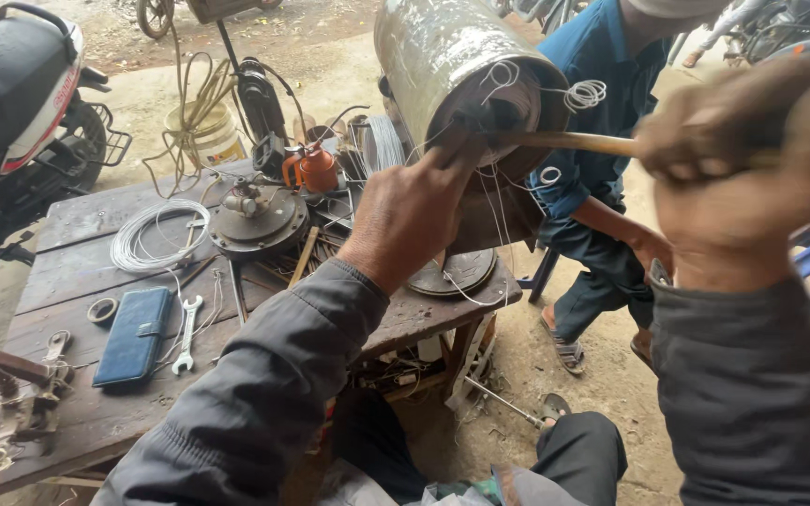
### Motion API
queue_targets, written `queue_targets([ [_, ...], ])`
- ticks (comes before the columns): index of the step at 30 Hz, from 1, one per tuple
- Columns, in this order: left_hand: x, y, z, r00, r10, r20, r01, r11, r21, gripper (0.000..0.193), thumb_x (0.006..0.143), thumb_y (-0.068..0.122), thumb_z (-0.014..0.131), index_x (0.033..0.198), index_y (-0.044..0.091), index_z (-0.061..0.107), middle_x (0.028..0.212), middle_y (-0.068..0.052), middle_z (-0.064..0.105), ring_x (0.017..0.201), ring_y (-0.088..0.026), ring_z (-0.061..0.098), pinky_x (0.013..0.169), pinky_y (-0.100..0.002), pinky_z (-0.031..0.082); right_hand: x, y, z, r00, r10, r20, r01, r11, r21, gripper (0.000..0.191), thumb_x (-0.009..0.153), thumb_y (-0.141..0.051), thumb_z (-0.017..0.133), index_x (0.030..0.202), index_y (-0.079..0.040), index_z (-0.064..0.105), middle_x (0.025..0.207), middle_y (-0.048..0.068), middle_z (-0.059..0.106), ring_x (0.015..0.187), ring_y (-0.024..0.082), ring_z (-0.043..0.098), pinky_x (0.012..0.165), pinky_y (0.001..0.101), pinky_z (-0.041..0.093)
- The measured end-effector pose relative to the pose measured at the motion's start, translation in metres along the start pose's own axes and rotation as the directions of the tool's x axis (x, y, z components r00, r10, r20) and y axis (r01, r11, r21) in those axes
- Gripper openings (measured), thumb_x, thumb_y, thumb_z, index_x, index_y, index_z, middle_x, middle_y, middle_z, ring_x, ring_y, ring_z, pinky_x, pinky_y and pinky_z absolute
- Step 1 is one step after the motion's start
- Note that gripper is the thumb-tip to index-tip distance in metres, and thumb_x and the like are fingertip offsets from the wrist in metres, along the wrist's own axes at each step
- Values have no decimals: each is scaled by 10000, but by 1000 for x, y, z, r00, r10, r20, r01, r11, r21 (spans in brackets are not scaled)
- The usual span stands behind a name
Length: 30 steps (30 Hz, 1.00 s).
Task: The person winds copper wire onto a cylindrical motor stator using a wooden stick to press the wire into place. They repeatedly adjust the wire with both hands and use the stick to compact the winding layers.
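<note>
Left hand (410,211) pressed against motor stator (461,70) on the bench (77,281), fingers curled at its windings; right hand (738,159), blurred, fingers clenched around wooden handle (569,142).

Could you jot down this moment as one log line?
left hand: pressed on motor housing end | right hand: gripping wooden stick, blurred | stick tip: at winding opening | nearby: wrench, blue wallet

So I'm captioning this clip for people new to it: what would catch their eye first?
The big metal cylinder at top centre, loose wires spilling from its open end, where the left hand presses. The right hand, blurred at right, holds a wooden stick pointed into it. Lower left on the wooden table lie a blue wallet and a wrench.
</note>
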<state>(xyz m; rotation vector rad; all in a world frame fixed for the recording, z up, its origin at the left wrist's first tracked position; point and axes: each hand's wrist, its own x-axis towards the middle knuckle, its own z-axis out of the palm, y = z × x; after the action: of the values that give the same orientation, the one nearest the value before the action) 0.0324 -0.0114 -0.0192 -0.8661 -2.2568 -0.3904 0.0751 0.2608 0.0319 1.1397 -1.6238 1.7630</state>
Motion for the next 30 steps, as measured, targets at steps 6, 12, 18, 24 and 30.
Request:
queue_targets([
  [6, -11, 6, -3, 991, 70, -110, -88, 981, -173, 313, 974, 260, 758, 1248, 119, 703, 1313, -134, 708, 608, -189, 721, 510, -294, 601, -87, -31, -84, 954, 144, -263, -206, 951, -228, 417, 1119, -382, 538, 887, -42, 602, 559, 9, 407, 415, 104, 358, 418, 276, 296],
  [12, -72, -4, -30, 960, 11, -280, -78, 971, -228, 195, 1027, 260, 723, 1106, 85, 755, 1060, -98, 758, 816, -172, 763, 672, -297, 632, -150, -14, -86, 773, 417, -478, -532, 837, -129, 273, 1108, -251, 594, 937, -46, 651, 589, 14, 484, 432, 93, 404, 383, 245, 276],
  [18, -80, -16, -26, 943, -289, -163, 188, 870, -455, 146, 1024, 182, 738, 950, 63, 776, 769, -44, 718, 619, -85, 655, 531, -252, 510, -133, 95, -3, 766, 571, -296, -534, 821, 202, 127, 966, -153, 753, 956, -53, 674, 608, -44, 521, 439, 30, 440, 390, 212, 330],
  [24, -99, -38, -57, 889, -418, -189, 299, 840, -452, 157, 1028, 187, 738, 1008, 35, 769, 848, -41, 719, 645, -73, 624, 574, -225, 477, -101, 143, 12, 882, 407, -238, -441, 891, -109, 198, 939, -107, 803, 992, -32, 627, 711, -16, 606, 575, 44, 558, 489, 201, 412],
  [30, -133, -73, -83, 785, -581, -216, 445, 770, -457, 193, 1060, 195, 761, 1040, 4, 775, 850, -57, 737, 714, -90, 672, 626, -237, 503, -86, 151, -48, 771, 369, -519, -565, 772, -290, 212, 962, -199, 809, 960, -63, 647, 707, -16, 600, 556, 56, 570, 483, 205, 447],
])
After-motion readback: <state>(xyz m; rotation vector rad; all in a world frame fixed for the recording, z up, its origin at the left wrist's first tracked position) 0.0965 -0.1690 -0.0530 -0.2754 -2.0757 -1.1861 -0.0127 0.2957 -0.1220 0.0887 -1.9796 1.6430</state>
